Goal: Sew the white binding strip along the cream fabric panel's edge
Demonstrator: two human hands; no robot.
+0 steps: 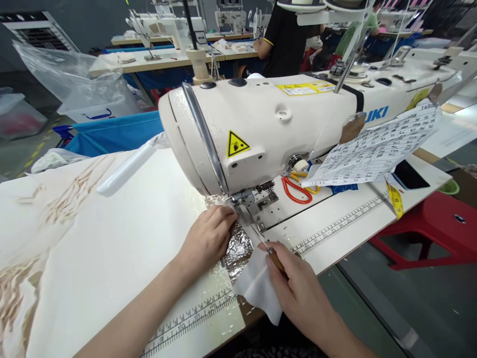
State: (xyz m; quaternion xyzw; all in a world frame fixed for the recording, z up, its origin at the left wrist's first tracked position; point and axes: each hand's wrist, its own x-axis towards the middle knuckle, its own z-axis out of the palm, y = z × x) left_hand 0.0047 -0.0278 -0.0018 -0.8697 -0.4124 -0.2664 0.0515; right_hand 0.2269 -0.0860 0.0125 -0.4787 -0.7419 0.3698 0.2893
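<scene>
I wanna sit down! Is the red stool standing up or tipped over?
Upright: the red stool has its seat facing up, beside the white table.

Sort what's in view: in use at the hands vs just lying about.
In use:
- sewing machine
- pale fabric strip, at the needle area
- wooden-handled tool, in the right hand
- left hand, fingers near the needle area

Lying about, apparently:
- red handle loop
- yellow tape measure
- dark slab, maybe a phone
- red stool

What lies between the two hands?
In the head view, white cloth and crinkled foil lie between the left hand and right hand, plus the metal shaft of the wooden-handled tool.
</scene>
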